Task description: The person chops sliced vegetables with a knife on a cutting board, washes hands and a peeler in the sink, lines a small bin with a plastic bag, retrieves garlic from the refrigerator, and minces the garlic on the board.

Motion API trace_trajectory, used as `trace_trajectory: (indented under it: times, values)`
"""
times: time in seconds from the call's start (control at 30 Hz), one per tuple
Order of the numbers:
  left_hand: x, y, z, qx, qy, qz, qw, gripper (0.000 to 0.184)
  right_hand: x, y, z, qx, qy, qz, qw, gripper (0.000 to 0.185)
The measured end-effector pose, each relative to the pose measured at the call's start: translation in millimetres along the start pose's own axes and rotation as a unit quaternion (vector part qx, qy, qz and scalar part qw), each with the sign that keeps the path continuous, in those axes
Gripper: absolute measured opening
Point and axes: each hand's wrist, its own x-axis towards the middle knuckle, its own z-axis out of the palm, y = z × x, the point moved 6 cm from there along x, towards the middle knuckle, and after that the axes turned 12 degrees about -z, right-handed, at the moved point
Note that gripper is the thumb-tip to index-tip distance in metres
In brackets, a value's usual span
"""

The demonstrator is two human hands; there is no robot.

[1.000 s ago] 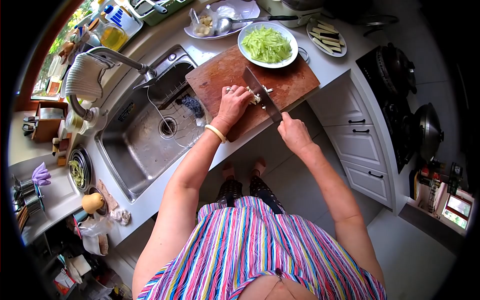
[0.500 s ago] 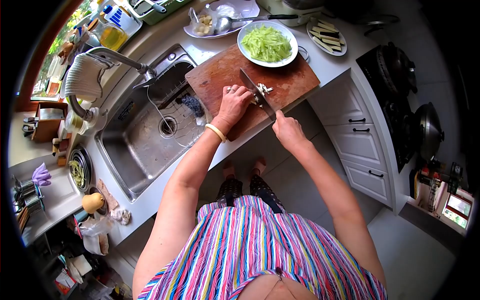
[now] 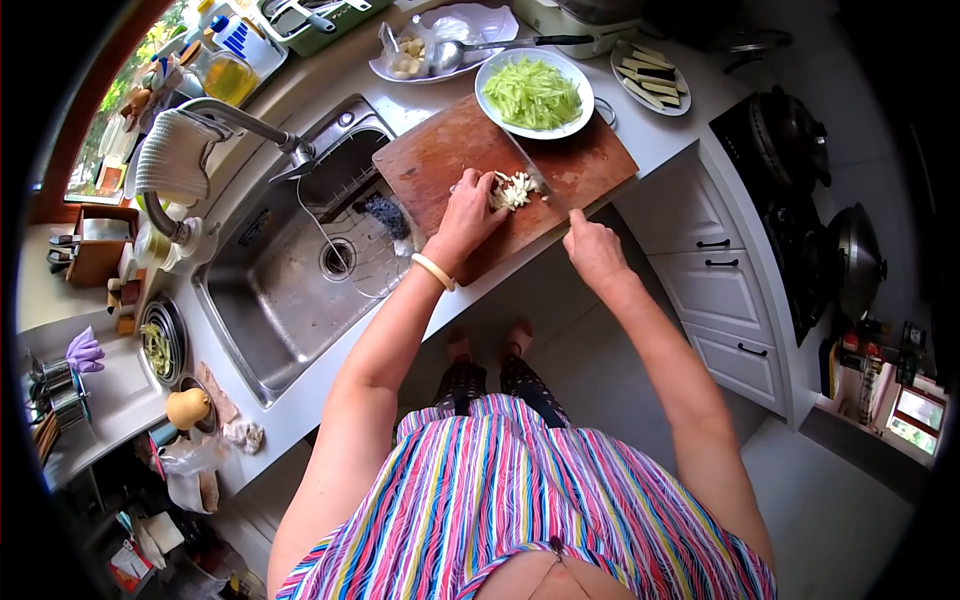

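Note:
A small heap of chopped white pieces, apparently garlic [image 3: 517, 190], lies on the wooden cutting board [image 3: 430, 150]. My left hand [image 3: 470, 212], with a pale bangle at the wrist, rests at the heap's left side, its fingers bent together against the garlic. In my right hand [image 3: 596, 250], at the board's front edge, is the handle of a kitchen knife [image 3: 541, 176]. Its blade points away across the board, just right of the heap, and looks thin and blurred. A white bowl [image 3: 586, 118] of shredded green vegetable [image 3: 530, 92] stands on the board's far edge.
Left of the board is a steel sink [image 3: 270, 310] with a wire rack and faucet [image 3: 240, 118]. Behind stand a plate [image 3: 400, 72] with bagged garlic cloves and a ladle [image 3: 450, 58], and a plate [image 3: 652, 104] of cut strips. A stove [image 3: 780, 200] is at right.
The knife has shifted right, off the garlic, and its blade now shows as a thinner strip. My right hand moved slightly right. More of the garlic heap is visible beside my left fingers.

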Motion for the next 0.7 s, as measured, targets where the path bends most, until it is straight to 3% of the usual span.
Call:
trace_trajectory:
  times: [0.1, 0.23, 0.33, 0.4, 0.47, 0.57, 0.7]
  values:
    - [4.8, -2.8, 4.5, -0.009, -0.045, -0.013, 0.999, 0.039, 0.1, -22.4, 6.1, 0.031, 0.001, -0.017, 0.999, 0.013]
    - [6.4, -3.3, -13.8, -0.001, 0.092, 0.032, 0.995, 0.030, 4.7, -25.1, 8.3, 0.059, 0.010, 0.002, 0.998, 0.014]
    - [12.0, 1.5, -3.8, 0.008, 0.060, 0.076, 0.995, 0.023, 12.7, -20.7, 11.5, 0.071, 0.013, 0.005, 0.997, 0.015]
    - [6.9, -1.7, 4.0, -0.022, 0.002, 0.023, 0.999, 0.021, 8.7, -24.6, 8.4, 0.089, 0.016, 0.006, 0.996, 0.015]
    - [-3.4, -3.3, -1.3, -0.064, 0.021, 0.000, 0.998, 0.020, 3.1, -28.7, 8.6, 0.124, 0.030, 0.006, 0.992, 0.016]
    - [-11.7, 18.6, -14.1, -0.081, 0.175, 0.047, 0.980, 0.019, -2.8, -34.5, 7.3, 0.210, 0.075, -0.002, 0.975, 0.016]
    - [-13.5, 16.4, 7.0, -0.061, 0.171, 0.037, 0.983, 0.020, -9.7, -36.0, 4.6, 0.287, 0.119, 0.014, 0.950, 0.017]
